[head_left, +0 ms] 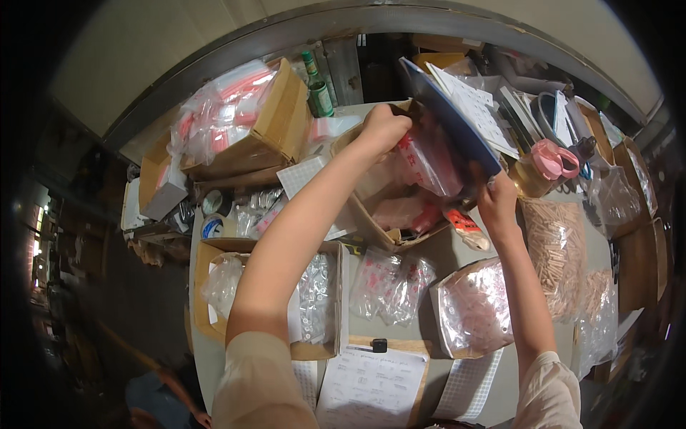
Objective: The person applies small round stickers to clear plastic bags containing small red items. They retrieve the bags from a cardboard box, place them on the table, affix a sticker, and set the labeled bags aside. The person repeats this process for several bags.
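My left hand (386,130) is closed on a clear plastic bag with red print (429,161), over a cardboard box (371,218) at the back of the table. More clear and red plastic bags lie in that box. On the right, my right hand (496,194) grips the lower edge of a dark blue folder (454,118), which is tilted up with white papers (475,104) against its far side. The folder hides part of the box. Beside my right wrist lies a small packet with an orange-red label (466,223).
Nearby stand a box of small clear bags (314,300), a box of pinkish pieces (475,307), a bag of wooden dowels (554,257) and a pink-lidded jug (547,168). Behind are a green bottle (318,86) and a bag-filled box (264,121). A clipboard (371,386) lies in front. Another person's arm (179,393) shows lower left.
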Motion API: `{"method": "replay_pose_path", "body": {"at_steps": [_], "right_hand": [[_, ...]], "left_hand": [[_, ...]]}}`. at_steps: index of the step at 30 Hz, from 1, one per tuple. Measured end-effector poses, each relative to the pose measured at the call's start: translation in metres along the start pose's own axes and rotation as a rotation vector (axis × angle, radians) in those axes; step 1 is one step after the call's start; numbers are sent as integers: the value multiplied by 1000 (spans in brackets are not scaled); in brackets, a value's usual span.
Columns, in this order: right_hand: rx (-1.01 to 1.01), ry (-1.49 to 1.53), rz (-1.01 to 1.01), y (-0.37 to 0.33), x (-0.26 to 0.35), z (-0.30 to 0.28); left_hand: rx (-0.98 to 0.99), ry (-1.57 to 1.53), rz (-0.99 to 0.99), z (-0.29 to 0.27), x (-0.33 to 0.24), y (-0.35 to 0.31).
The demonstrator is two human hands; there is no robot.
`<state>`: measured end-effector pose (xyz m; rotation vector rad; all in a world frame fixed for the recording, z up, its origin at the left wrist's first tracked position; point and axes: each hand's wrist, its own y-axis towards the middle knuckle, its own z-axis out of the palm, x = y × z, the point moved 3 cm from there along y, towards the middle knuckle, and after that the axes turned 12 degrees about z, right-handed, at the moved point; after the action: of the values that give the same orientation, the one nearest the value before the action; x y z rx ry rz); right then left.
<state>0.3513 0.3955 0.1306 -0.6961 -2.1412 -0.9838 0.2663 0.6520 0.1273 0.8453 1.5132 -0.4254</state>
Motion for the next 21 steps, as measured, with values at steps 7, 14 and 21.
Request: {"method": "replay_pose_path", "body": {"at_steps": [7, 14, 21], "right_hand": [[-7, -65, 16, -5, -4, -1], [14, -37, 7, -4, -6, -11], [87, -51, -47, 5, 0, -16]], "left_hand": [[-36, 784, 387, -6, -22, -14], [301, 714, 476, 22, -36, -62], [848, 741, 684, 117, -33, -86]]}}
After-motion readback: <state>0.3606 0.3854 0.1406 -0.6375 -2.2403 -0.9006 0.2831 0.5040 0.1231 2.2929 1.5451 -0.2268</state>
